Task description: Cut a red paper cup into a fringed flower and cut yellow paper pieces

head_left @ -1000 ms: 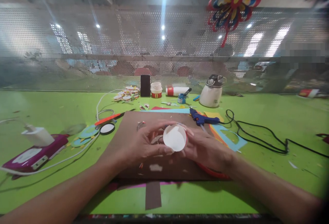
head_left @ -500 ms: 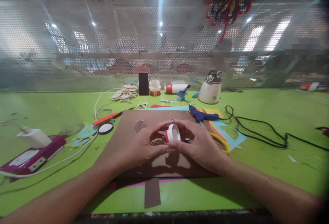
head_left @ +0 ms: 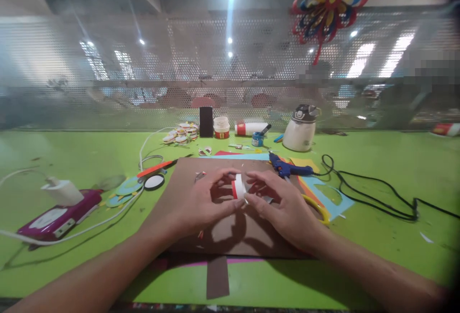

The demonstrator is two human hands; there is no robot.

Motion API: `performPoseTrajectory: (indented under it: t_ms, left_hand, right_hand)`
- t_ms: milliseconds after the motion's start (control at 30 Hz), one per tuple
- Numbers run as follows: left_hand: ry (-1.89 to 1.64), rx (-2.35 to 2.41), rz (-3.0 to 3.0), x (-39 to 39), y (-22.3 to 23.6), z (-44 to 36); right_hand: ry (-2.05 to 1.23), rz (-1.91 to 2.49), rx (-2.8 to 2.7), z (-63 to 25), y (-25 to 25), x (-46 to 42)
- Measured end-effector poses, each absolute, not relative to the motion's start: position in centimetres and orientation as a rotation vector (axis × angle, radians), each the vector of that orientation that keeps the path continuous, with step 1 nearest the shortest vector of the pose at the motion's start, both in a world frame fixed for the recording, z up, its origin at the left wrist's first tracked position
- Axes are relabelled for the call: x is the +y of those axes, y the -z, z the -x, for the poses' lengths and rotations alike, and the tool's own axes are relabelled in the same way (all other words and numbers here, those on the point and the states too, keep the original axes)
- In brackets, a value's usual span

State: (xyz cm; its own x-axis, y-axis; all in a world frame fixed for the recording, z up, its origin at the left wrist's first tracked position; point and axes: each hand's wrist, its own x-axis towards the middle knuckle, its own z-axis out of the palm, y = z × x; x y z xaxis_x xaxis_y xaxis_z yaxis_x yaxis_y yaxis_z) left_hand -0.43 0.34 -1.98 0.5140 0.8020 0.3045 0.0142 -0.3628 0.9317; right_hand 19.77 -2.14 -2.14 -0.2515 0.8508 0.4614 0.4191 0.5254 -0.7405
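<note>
Both hands meet over a brown cardboard sheet (head_left: 187, 179) on the green table. Between their fingertips stands a small round piece (head_left: 238, 186), white with a red rim, turned almost edge-on to me. My left hand (head_left: 204, 202) pinches it from the left with thumb and fingers. My right hand (head_left: 283, 207) holds it from the right, fingers curled round it. Yellow-handled scissors (head_left: 318, 207) lie just right of my right hand.
A blue glue gun (head_left: 287, 168) with a black cord (head_left: 377, 193) lies behind the hands on coloured paper sheets. A white jug (head_left: 300, 133), glue bottle (head_left: 249, 128), small pots and paper discs (head_left: 179, 134) line the back. A magenta device (head_left: 57, 217) with a white charger sits left.
The round piece turned from face-on to nearly edge-on and sank lower toward the cardboard. Both hands closed in around it and the scissors came into view.
</note>
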Motion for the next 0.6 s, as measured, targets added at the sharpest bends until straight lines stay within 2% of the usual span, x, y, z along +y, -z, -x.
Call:
performPoseTrajectory:
  t_ms: [233, 433, 600]
  left_hand:
    - [-0.996, 1.084, -2.256, 0.3, 2.4, 0.7]
    - [-0.853, 1.317, -2.362, -0.1, 1.5, 0.7]
    - [-0.707, 1.358, -2.406, -0.7, 1.7, 0.8]
  right_hand:
    - [-0.753, 0.967, -1.992, -19.1, 2.2, -2.2]
    - [-0.586, 1.204, -1.877, -20.0, 1.5, -0.9]
    - [-0.571, 1.382, -1.976, -20.1, -1.1, 2.6]
